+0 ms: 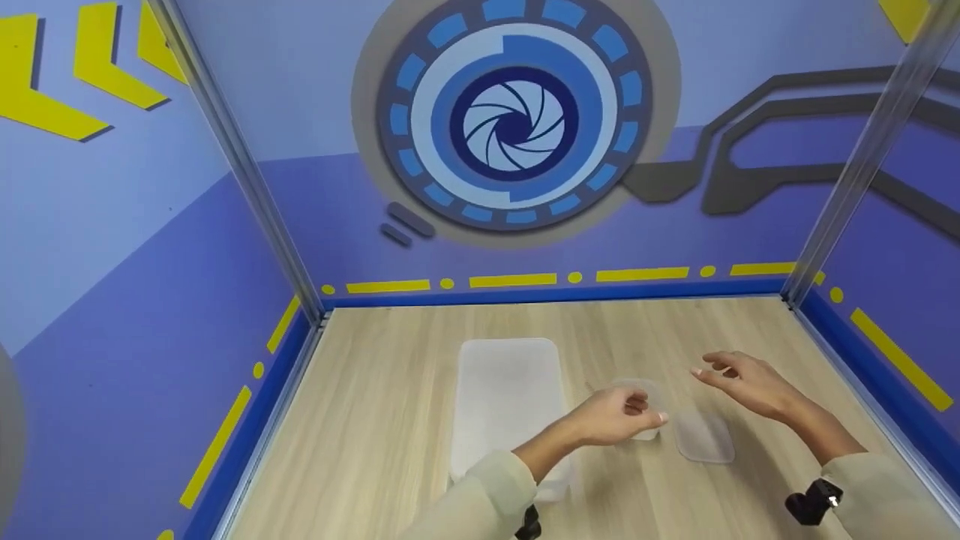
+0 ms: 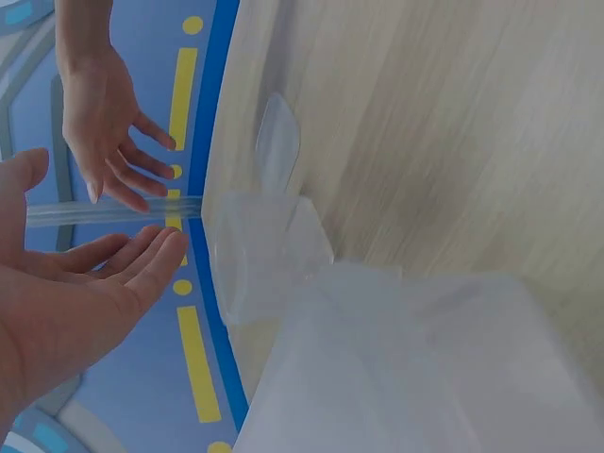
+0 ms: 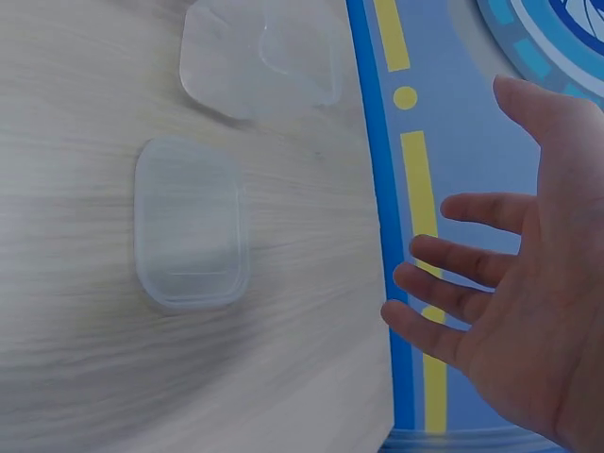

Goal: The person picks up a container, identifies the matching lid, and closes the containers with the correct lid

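A small translucent plastic container (image 1: 652, 391) stands on the table, partly hidden in the head view by my left hand (image 1: 609, 417). This hand hovers above it with fingers loosely bent and nothing in them. Just right of the container lies a flat clear square lid (image 1: 705, 439), which the right wrist view shows whole. Beyond that lid, my right hand (image 1: 750, 385) is held in the air, its fingers relaxed and empty. A large frosted rectangular container (image 1: 508, 379) sits to the left, its near part behind my left forearm.
The wood-grain table (image 1: 360, 420) is bounded by blue printed panels (image 1: 315, 225) at the back and sides. Metal posts (image 1: 240, 165) rise at the back corners. The large container takes up the table's middle.
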### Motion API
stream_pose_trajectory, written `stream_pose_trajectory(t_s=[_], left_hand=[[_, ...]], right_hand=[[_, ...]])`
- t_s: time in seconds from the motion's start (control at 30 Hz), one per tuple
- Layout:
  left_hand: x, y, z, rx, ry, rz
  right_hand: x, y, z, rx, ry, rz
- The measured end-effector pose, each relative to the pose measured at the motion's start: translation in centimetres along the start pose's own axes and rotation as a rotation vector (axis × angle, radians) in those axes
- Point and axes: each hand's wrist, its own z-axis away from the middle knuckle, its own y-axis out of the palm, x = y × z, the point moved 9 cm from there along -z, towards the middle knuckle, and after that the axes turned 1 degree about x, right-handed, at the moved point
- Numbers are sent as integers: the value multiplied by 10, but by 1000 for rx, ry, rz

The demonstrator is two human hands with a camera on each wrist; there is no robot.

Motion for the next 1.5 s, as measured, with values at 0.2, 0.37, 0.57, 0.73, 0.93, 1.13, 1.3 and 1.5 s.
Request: stream_pose_trajectory(t_s=[0.2,0.37,0.57,0.73,0.93,1.13,1.3,1.5], left_hand=[[5,25,-2,26,-3,-14],[12,43,-1,59,-19,-1],[20,66,-2,94,-55,12],[27,80,-2,106,-101,39],[31,87,-5,57,-153,146],[26,93,-10,2,-157,167],[26,101,-13,11,-198,153],[30,107,-15,-21,-260,199]], right_hand=[[-8,5,4,12,26,-26],[-14,11,7,31,47,-42],[-21,15,8,57,70,-47],[-24,18,8,67,80,-52],[-28,23,9,73,89,-66],[-35,31,11,102,123,-125],[-44,41,13,129,187,-162],[-50,46,15,122,228,-139]])
